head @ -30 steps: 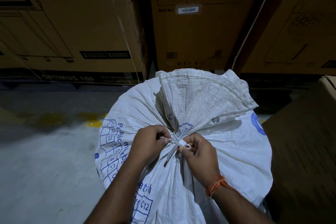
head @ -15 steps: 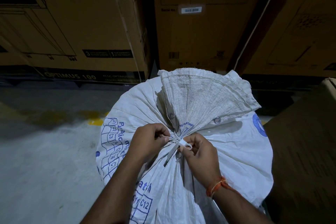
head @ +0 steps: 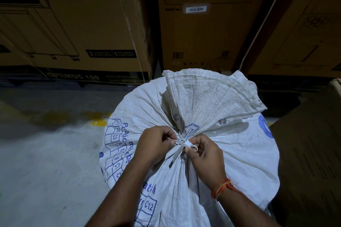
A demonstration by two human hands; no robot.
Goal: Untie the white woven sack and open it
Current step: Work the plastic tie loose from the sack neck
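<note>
A full white woven sack [head: 239, 153] with blue print stands in front of me, its neck bunched and bound by a white strap tie [head: 181, 143]. The gathered mouth of the sack fans out beyond the tie. My left hand [head: 156, 143] pinches the tie's left end with curled fingers. My right hand [head: 204, 155] pinches the knot and a small loop of the tie on the right. A loose tail of the strap hangs down between the hands.
Large brown cardboard boxes [head: 203, 33] stand stacked close behind the sack. Another carton [head: 313, 153] stands right beside it on the right. Grey concrete floor [head: 46, 162] with a yellow mark lies to the left.
Both hands stay pinched on the tie at the sack's neck. The small loop at my right fingers has come out a little more.
</note>
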